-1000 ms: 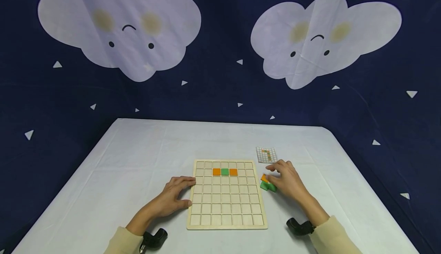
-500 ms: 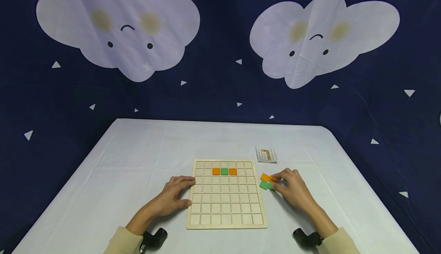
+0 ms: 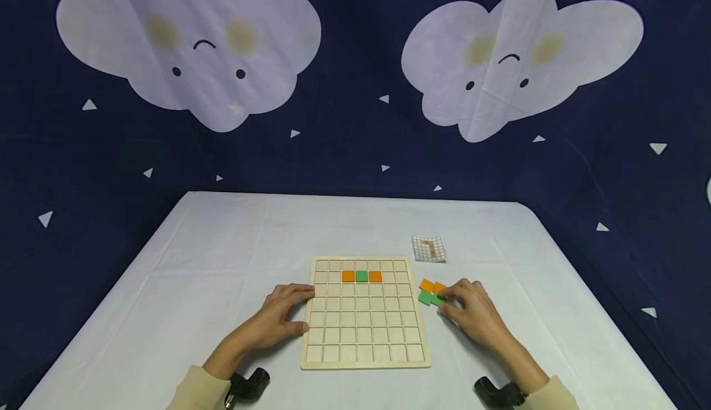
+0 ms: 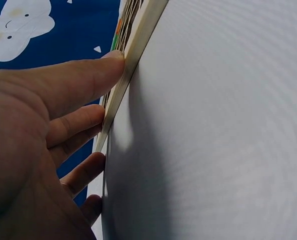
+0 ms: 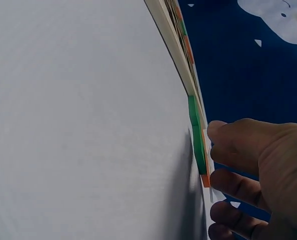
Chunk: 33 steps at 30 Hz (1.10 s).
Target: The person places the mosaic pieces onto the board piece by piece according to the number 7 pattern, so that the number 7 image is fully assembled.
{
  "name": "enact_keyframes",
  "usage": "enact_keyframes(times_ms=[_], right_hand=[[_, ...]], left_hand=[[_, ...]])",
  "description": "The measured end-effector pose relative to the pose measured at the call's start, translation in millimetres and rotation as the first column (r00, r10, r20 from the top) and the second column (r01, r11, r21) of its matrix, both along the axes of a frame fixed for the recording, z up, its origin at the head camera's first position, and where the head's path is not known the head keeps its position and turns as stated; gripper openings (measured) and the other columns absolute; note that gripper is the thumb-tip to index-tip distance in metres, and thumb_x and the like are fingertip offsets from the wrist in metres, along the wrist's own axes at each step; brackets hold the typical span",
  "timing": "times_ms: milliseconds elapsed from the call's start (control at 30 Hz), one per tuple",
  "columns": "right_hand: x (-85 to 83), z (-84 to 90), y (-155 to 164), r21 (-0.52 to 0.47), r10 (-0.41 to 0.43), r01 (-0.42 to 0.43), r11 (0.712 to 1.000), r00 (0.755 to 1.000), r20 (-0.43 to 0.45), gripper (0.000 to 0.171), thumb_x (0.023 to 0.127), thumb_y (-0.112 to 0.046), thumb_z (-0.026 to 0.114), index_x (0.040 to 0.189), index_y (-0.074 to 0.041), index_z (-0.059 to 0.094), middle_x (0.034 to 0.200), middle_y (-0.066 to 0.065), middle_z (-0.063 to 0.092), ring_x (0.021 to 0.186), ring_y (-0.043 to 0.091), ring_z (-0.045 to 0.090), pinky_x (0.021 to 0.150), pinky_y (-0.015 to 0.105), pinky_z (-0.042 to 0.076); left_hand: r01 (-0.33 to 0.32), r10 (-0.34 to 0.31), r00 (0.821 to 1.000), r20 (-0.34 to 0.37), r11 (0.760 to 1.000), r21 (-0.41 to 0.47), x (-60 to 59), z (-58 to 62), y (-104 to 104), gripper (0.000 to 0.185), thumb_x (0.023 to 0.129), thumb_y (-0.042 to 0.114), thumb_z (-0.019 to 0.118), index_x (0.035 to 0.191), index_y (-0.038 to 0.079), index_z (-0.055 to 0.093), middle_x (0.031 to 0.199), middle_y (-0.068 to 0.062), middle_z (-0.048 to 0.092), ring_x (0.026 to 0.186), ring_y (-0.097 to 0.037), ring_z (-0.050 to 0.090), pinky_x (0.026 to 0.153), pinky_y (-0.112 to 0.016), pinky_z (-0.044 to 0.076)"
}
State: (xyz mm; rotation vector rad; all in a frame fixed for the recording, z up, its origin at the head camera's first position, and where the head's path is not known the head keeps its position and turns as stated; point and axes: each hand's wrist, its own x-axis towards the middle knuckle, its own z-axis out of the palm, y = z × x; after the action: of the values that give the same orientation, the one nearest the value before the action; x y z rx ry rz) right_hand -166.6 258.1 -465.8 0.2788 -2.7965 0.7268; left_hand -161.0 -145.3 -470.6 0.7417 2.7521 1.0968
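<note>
A square wooden grid board (image 3: pixel 365 320) lies on the white table. Near its far side, an orange tile (image 3: pixel 348 276), a green tile (image 3: pixel 361 276) and another orange tile (image 3: pixel 375 276) sit side by side in one row. My left hand (image 3: pixel 274 317) rests against the board's left edge, its thumb (image 4: pixel 106 75) and fingertips touching the rim. Right of the board lies a small group of loose orange tiles (image 3: pixel 426 285) and green tiles (image 3: pixel 424 297). My right hand (image 3: pixel 474 311) hovers over this group, thumb and index fingertips around the right-hand green tile (image 3: pixel 437 299), with a gap between them.
A small printed pattern card (image 3: pixel 429 249) with a grid and coloured squares lies beyond the loose tiles. White cloth covers the table (image 3: pixel 222 231). Behind it hangs a dark blue curtain (image 3: pixel 355 150) with clouds. Black wrist devices (image 3: pixel 250 384) sit under both wrists.
My right hand has drawn back toward the right and nearer to me, uncovering more of the loose tiles. The left hand and the board have stayed in place.
</note>
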Motion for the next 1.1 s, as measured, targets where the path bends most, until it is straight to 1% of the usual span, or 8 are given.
enact_keyframes(times_ms=[267,500,667,767,1100], right_hand=[[3.1,-3.1,1,0.002,-0.014,0.014,1.0,1.0,0.007,0.021,0.072,-0.017,0.077,0.092,-0.014,0.073,0.087,-0.004,0.061,0.079,0.011,0.041,0.068,0.026,0.033],[9.5,-5.3,4,-0.001,-0.023,0.023,1.0,1.0,0.006,0.021,0.071,-0.018,0.078,0.091,-0.016,0.073,0.088,-0.007,0.062,0.082,0.01,0.043,0.072,0.027,0.035],[11.6,-5.6,5,0.012,-0.052,0.051,0.999,0.999,0.006,0.027,0.071,-0.019,0.078,0.096,-0.013,0.072,0.091,-0.003,0.064,0.084,0.012,0.045,0.075,0.03,0.036],[11.0,-6.8,6,0.025,-0.064,0.064,0.998,0.998,0.0,0.029,0.07,-0.02,0.078,0.096,-0.011,0.072,0.091,-0.001,0.064,0.085,0.014,0.046,0.076,0.033,0.036],[9.9,-10.4,4,0.065,-0.055,0.061,0.996,0.995,-0.087,0.026,0.066,-0.021,0.081,0.089,-0.01,0.072,0.085,-0.001,0.062,0.081,0.015,0.046,0.075,0.034,0.034]], left_hand=[[0.004,-0.004,1.0,-0.004,1.0,-0.003,-0.3,-1.0,0,0.058,0.079,0.019,0.072,0.132,0.007,0.052,0.141,-0.006,0.046,0.128,-0.029,0.035,0.103,-0.056,0.024],[0.003,-0.003,1.0,-0.005,1.0,-0.001,-0.3,-0.4,0,0.058,0.079,0.019,0.072,0.131,0.006,0.052,0.141,-0.007,0.046,0.128,-0.029,0.035,0.103,-0.057,0.023],[0.003,-0.003,1.0,-0.004,1.0,-0.002,-0.5,-0.7,-1,0.058,0.079,0.02,0.072,0.132,0.006,0.052,0.141,-0.006,0.046,0.128,-0.029,0.035,0.103,-0.057,0.024],[0.003,-0.003,1.0,0.0,1.0,-0.001,-0.4,-1.0,-1,0.058,0.079,0.02,0.072,0.132,0.006,0.052,0.141,-0.006,0.046,0.128,-0.029,0.035,0.103,-0.056,0.024],[0.003,-0.003,1.0,-0.006,1.0,-0.004,0.0,-0.7,-1,0.058,0.079,0.02,0.072,0.132,0.006,0.052,0.141,-0.007,0.046,0.127,-0.029,0.035,0.102,-0.056,0.024]])
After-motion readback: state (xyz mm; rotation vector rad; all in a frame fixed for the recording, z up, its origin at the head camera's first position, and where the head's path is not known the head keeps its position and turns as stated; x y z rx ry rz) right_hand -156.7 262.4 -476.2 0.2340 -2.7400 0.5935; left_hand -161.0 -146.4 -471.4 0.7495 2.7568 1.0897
